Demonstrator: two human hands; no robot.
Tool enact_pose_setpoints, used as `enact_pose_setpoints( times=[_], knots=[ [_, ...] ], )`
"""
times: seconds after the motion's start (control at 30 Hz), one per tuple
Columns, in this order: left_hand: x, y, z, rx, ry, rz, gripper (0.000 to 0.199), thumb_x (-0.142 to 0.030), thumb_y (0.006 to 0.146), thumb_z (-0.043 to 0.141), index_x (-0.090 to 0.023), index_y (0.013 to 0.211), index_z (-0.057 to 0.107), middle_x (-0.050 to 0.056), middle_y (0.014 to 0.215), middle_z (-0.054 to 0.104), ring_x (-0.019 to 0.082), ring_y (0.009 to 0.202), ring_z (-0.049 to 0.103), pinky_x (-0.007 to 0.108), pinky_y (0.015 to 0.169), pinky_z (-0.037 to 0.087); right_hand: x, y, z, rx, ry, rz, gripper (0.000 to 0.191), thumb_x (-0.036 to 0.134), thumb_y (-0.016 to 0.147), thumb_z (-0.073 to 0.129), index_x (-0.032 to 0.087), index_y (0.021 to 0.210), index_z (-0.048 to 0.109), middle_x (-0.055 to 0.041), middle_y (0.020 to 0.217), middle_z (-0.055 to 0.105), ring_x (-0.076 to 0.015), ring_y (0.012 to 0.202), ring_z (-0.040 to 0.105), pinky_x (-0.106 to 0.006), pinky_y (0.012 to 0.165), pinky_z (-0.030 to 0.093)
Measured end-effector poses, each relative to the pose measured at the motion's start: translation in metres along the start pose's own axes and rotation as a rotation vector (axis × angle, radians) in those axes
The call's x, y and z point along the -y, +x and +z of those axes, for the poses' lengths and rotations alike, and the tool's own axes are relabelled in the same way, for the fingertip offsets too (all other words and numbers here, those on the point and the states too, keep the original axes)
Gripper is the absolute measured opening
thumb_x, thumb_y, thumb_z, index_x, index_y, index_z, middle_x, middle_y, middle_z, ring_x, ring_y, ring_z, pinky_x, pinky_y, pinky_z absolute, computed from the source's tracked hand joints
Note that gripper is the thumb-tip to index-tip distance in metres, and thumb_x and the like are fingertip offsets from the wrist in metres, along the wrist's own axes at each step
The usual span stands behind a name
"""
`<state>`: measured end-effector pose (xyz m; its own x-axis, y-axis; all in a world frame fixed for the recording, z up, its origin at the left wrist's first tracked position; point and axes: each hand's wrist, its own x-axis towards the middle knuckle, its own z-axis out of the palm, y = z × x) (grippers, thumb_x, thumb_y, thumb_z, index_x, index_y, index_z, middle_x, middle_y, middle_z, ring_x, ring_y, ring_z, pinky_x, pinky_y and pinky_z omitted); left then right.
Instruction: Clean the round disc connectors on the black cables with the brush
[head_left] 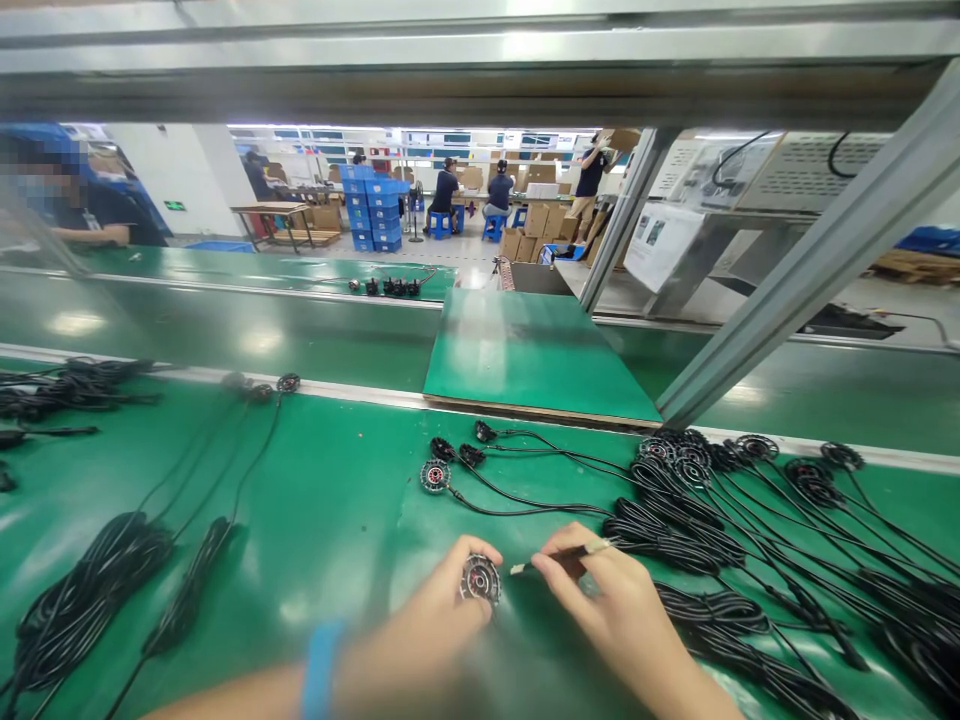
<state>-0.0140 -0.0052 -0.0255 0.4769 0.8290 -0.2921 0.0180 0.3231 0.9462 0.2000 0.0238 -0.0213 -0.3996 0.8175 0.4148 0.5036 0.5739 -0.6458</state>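
My left hand (459,600), with a blue band at the wrist, is closed on a round black part with a toothed rim (480,580); its ringed face is turned up. My right hand (600,590) pinches a thin dark brush-like tool (570,555). The tool's pale tip points left, a short gap away from the round part. Beyond my hands, similar round parts on black cables lie on the green bench, the nearest showing a reddish centre (435,476). Right of my right hand are coiled black cables (667,535).
More coiled cables (97,580) lie on the left. Several round parts (694,465) cluster at the bench's right. A green board (536,355) bridges the lower strip behind. A metal post (810,240) slants on the right. A person (82,190) sits across on the left; others work farther back.
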Motion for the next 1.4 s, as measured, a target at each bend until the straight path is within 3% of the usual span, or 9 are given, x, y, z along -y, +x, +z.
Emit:
enact_pose_setpoints(
  times=[0.13, 0.3, 0.43, 0.6, 0.8, 0.97, 1.07, 1.27, 1.4],
  knots=[
    [-0.004, -0.003, -0.001, 0.005, 0.063, -0.006, 0.033, -0.017, 0.082, 0.048, -0.024, 0.114, 0.044, -0.007, 0.075, 0.040, 0.010, 0.062, 0.037, 0.023, 0.060, 0.030, 0.006, 0.001, 0.001, 0.038, -0.017, -0.036, 0.015, 0.022, 0.096, 0.057, 0.021, 0.085, 0.067, 0.0001, 0.079, 0.068, -0.0145, 0.069, 0.065, -0.024, 0.064, 0.050],
    [-0.015, -0.007, 0.002, 0.033, 0.124, 0.055, 0.026, -0.018, 0.085, 0.047, -0.021, 0.111, 0.044, -0.001, 0.089, 0.048, 0.015, 0.080, 0.044, 0.028, 0.075, 0.036, 0.022, 0.002, 0.004, -0.133, 0.136, -0.054, 0.011, 0.023, 0.093, 0.063, 0.023, 0.084, 0.069, 0.0005, 0.077, 0.072, -0.0142, 0.067, 0.068, -0.021, 0.063, 0.054],
    [-0.020, -0.007, 0.004, 0.047, 0.118, 0.062, 0.022, -0.022, 0.087, 0.049, -0.020, 0.108, 0.044, 0.000, 0.093, 0.048, 0.017, 0.089, 0.045, 0.031, 0.085, 0.037, 0.027, 0.002, 0.010, -0.079, 0.179, -0.085, 0.010, 0.024, 0.093, 0.063, 0.023, 0.087, 0.071, 0.0004, 0.078, 0.073, -0.0145, 0.067, 0.069, -0.020, 0.063, 0.055],
    [-0.019, -0.009, 0.005, 0.035, 0.129, 0.080, 0.020, -0.027, 0.089, 0.051, -0.021, 0.108, 0.045, 0.001, 0.094, 0.051, 0.018, 0.094, 0.046, 0.033, 0.091, 0.036, 0.028, 0.000, 0.017, -0.077, 0.175, 0.005, 0.018, 0.024, 0.094, 0.059, 0.024, 0.081, 0.071, 0.0011, 0.075, 0.072, -0.0141, 0.064, 0.068, -0.019, 0.063, 0.054],
    [-0.021, -0.009, 0.007, 0.018, 0.102, 0.044, 0.020, -0.030, 0.089, 0.050, -0.019, 0.105, 0.044, 0.001, 0.089, 0.050, 0.019, 0.091, 0.047, 0.033, 0.089, 0.037, 0.033, -0.001, 0.024, -0.014, 0.167, 0.076, 0.024, 0.024, 0.097, 0.054, 0.024, 0.079, 0.070, 0.0010, 0.076, 0.071, -0.0134, 0.067, 0.067, -0.019, 0.062, 0.050],
    [-0.018, -0.009, 0.008, -0.007, 0.121, 0.053, 0.015, -0.024, 0.088, 0.048, -0.019, 0.102, 0.045, 0.001, 0.093, 0.049, 0.018, 0.093, 0.046, 0.033, 0.092, 0.037, 0.030, 0.002, 0.026, 0.056, 0.104, -0.051, 0.025, 0.027, 0.099, 0.049, 0.021, 0.083, 0.067, -0.0012, 0.073, 0.067, -0.0148, 0.064, 0.063, -0.024, 0.062, 0.046],
    [-0.015, -0.008, 0.008, 0.005, 0.063, 0.061, 0.017, -0.026, 0.088, 0.050, -0.020, 0.103, 0.045, 0.000, 0.092, 0.050, 0.017, 0.090, 0.046, 0.030, 0.086, 0.038, 0.028, 0.002, 0.025, 0.084, 0.107, -0.033, 0.025, 0.028, 0.099, 0.049, 0.021, 0.083, 0.067, -0.0009, 0.074, 0.066, -0.0147, 0.064, 0.062, -0.025, 0.062, 0.045],
    [-0.007, -0.002, 0.008, 0.034, -0.109, -0.018, 0.030, -0.033, 0.087, 0.054, -0.022, 0.111, 0.038, -0.006, 0.079, 0.044, 0.009, 0.062, 0.038, 0.024, 0.063, 0.033, 0.032, -0.004, 0.022, -0.091, 0.171, 0.057, 0.024, 0.029, 0.098, 0.053, 0.024, 0.081, 0.069, 0.0005, 0.076, 0.070, -0.0149, 0.066, 0.066, -0.022, 0.065, 0.050],
    [-0.001, 0.000, 0.005, 0.036, -0.153, 0.021, 0.028, -0.029, 0.087, 0.055, -0.022, 0.109, 0.040, -0.007, 0.078, 0.041, 0.008, 0.062, 0.035, 0.023, 0.064, 0.031, 0.030, -0.004, 0.023, -0.056, 0.205, 0.002, 0.016, 0.024, 0.096, 0.055, 0.024, 0.088, 0.068, 0.0015, 0.081, 0.070, -0.0136, 0.072, 0.066, -0.021, 0.068, 0.051]
  ],
)
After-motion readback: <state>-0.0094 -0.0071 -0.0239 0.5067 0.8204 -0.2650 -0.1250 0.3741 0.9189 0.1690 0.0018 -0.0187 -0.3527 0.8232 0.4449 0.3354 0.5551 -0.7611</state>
